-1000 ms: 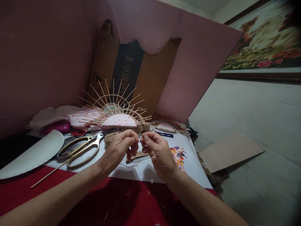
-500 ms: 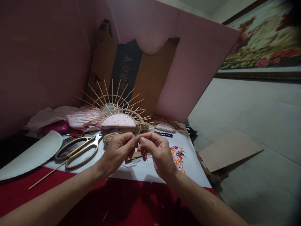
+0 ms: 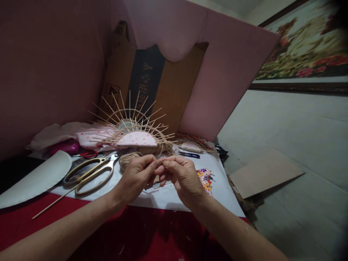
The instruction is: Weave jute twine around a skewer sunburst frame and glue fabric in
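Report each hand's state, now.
Left hand: closed in a pinch; whether it holds anything cannot be told.
Right hand: also pinched closed; anything held cannot be made out.

Tall pink board (image 3: 228, 69) stood up at the back, flower picture (image 3: 307, 54) hung in a brown frame (image 3: 299, 87), pale tiles (image 3: 299, 119) seen below, all lit only dimly

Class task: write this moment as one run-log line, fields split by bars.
left hand: pinched, meeting right hand | right hand: pinched | anything held: cannot tell | left of hands: gold scissors | beyond: stick frame
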{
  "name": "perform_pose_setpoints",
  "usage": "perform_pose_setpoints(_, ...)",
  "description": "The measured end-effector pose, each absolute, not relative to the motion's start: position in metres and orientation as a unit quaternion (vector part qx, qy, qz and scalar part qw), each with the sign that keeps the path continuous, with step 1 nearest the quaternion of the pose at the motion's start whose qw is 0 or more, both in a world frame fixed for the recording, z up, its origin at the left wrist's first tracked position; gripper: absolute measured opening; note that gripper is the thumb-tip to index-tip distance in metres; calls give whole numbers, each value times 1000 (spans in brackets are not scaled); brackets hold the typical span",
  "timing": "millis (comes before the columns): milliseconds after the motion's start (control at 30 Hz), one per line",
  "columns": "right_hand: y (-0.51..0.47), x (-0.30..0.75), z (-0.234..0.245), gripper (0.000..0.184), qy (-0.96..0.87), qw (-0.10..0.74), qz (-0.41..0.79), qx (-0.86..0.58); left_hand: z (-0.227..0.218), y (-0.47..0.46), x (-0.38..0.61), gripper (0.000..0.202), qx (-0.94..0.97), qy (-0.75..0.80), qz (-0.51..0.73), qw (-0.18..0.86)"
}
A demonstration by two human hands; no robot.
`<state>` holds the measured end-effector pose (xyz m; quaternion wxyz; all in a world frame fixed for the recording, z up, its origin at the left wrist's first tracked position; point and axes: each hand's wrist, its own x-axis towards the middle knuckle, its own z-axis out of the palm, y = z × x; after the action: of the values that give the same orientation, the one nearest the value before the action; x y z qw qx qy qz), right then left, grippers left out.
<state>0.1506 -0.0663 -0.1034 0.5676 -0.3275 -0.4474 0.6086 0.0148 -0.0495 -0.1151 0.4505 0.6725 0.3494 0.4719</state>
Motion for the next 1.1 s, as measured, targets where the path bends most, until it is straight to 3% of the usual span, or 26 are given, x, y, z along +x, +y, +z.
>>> perform_pose_setpoints(433,-64,152,-100,8,-454,550,614,-338,-110,-50,13,40,658,351,449,492)
perform_pose_setpoints(633,-64,155,-100,18,-469,531,607,-359,-114,-49,12,38,672,339,461,470)
perform_pose_setpoints(833,-62,155,-102,12,-467,538,618,-333,-120,-43,8,37,611,283,417,610)
perform_pose_setpoints(1100,-60,154,-102,10,-468,527,623,-339,-122,-38,9,34,547,226,379,711)
